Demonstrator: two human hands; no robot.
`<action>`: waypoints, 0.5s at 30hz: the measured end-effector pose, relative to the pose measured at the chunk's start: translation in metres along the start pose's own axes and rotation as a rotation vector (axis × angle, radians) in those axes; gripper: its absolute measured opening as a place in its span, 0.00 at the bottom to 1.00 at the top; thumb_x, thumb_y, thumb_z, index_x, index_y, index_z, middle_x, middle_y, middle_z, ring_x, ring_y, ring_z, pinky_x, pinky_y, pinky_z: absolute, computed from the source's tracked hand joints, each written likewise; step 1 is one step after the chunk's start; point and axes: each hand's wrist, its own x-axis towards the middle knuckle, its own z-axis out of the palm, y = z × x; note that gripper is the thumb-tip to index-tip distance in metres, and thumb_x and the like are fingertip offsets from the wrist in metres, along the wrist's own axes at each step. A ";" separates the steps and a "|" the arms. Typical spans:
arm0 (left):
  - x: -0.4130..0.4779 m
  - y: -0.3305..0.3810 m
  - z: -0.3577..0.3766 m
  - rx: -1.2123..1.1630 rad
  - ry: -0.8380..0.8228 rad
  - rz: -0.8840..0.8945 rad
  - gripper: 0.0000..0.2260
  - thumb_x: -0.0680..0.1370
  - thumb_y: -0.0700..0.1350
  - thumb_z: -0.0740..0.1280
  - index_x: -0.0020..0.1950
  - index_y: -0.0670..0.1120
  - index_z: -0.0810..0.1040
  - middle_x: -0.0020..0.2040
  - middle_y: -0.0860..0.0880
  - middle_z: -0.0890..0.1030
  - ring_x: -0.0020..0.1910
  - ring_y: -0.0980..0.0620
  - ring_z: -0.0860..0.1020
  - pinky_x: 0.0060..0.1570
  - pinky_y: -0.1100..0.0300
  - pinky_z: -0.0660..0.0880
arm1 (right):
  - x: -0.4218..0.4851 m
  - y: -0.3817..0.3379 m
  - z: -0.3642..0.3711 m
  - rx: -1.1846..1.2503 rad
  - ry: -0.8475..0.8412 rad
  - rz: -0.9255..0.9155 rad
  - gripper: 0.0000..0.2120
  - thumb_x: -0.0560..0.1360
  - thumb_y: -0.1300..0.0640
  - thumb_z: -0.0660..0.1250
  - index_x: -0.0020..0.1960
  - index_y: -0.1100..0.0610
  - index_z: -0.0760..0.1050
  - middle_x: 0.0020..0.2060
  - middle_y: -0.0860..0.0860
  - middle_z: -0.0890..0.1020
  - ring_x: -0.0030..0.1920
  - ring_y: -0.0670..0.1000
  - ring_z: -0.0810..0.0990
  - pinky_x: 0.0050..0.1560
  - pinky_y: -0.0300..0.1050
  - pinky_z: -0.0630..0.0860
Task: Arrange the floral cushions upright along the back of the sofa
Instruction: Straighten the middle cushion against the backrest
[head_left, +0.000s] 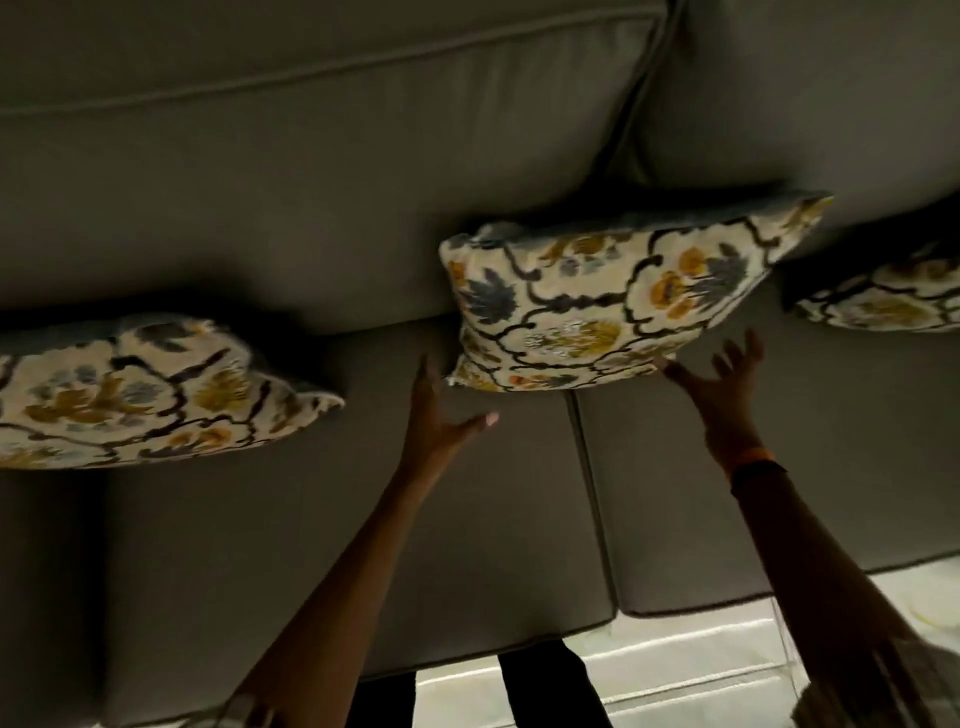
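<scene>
**Floral cushions: middle one being settled against the sofa back**

The middle floral cushion (618, 296) leans on the sofa back (311, 182) over the seam between two seat cushions (576, 467), tilted with its right corner higher. The left hand (434, 415), at about 7 o'clock from it, has its fingers spread wide and holds nothing, a fingertip just beside the lower left corner. The right hand (719, 384), at 5 o'clock, is also splayed, fingers (675, 370) touching the bottom edge. Another cushion (140, 395) lies at 9 o'clock, a third (883, 296) at 3 o'clock, partly out of frame. Judging by this, the step in hand is squaring the middle one; next would be levelling it upright.
</scene>
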 end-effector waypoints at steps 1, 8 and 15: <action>0.013 0.015 0.009 -0.056 0.031 0.045 0.54 0.68 0.41 0.82 0.83 0.47 0.50 0.78 0.59 0.59 0.73 0.68 0.63 0.73 0.63 0.67 | 0.020 -0.007 -0.008 -0.024 -0.049 -0.048 0.53 0.71 0.66 0.80 0.84 0.54 0.50 0.82 0.59 0.60 0.79 0.57 0.65 0.77 0.59 0.70; 0.044 0.071 0.058 -0.162 0.017 0.200 0.38 0.67 0.34 0.81 0.72 0.52 0.70 0.69 0.48 0.80 0.70 0.51 0.76 0.69 0.53 0.76 | 0.067 -0.052 -0.018 -0.071 -0.462 -0.267 0.43 0.67 0.67 0.81 0.77 0.66 0.66 0.72 0.60 0.78 0.71 0.50 0.80 0.66 0.43 0.81; 0.039 0.065 0.073 -0.155 0.075 0.168 0.42 0.64 0.44 0.80 0.74 0.42 0.66 0.72 0.39 0.75 0.72 0.46 0.75 0.69 0.55 0.76 | 0.084 -0.023 -0.023 -0.046 -0.418 -0.295 0.40 0.67 0.69 0.82 0.76 0.63 0.70 0.71 0.60 0.80 0.71 0.58 0.80 0.68 0.64 0.79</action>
